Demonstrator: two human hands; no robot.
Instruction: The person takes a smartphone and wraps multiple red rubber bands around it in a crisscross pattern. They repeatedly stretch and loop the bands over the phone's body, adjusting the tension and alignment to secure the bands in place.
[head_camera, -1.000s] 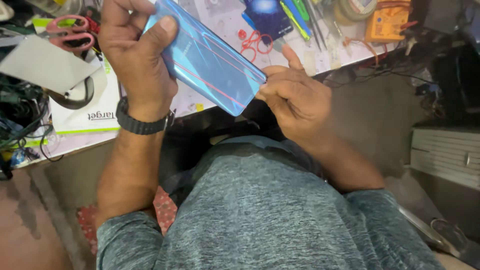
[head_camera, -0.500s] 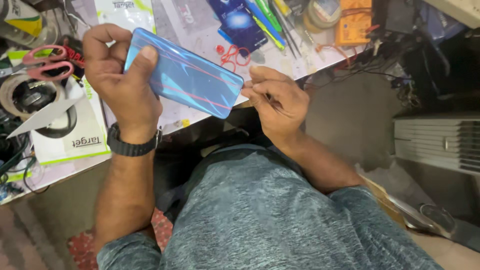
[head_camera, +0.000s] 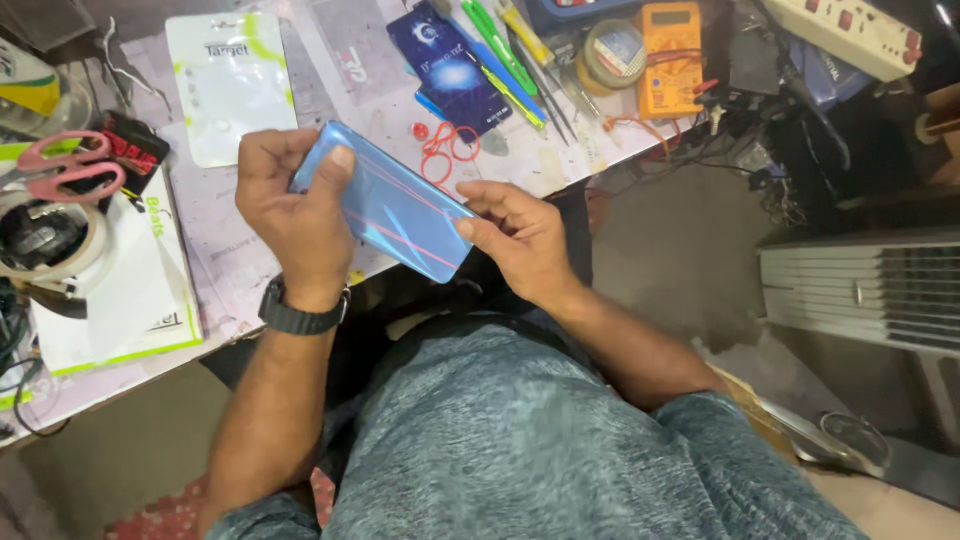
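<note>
**A:** In the head view, what do the hands have hold of?

**B:** A glossy light-blue phone back panel (head_camera: 392, 205), at the centre of the frame, held tilted above the edge of the cluttered workbench (head_camera: 560, 160). The left hand (head_camera: 295, 215) is closed around its upper-left end, thumb pressed flat on the shiny face. The right hand (head_camera: 525, 240) pinches the lower-right corner, fingers curled; whether a small tool sits in them I cannot tell.

**A:** How should that be handled well?

**B:** My judgement: keep the left grip firm but not squeezing, since a thin panel like this may flex or crack. Work the right fingertips along the edge gently, with the panel over the lap or bench in case it slips.

**A:** What lies around?

**B:** Pink-handled scissors (head_camera: 65, 170) at the left edge, a white packet with green trim (head_camera: 230, 85) in the upper left, red rubber bands (head_camera: 450, 150) just above the panel, a dark-blue card (head_camera: 450, 70) at the upper middle, and an orange multimeter (head_camera: 670, 55) at the upper right.
</note>
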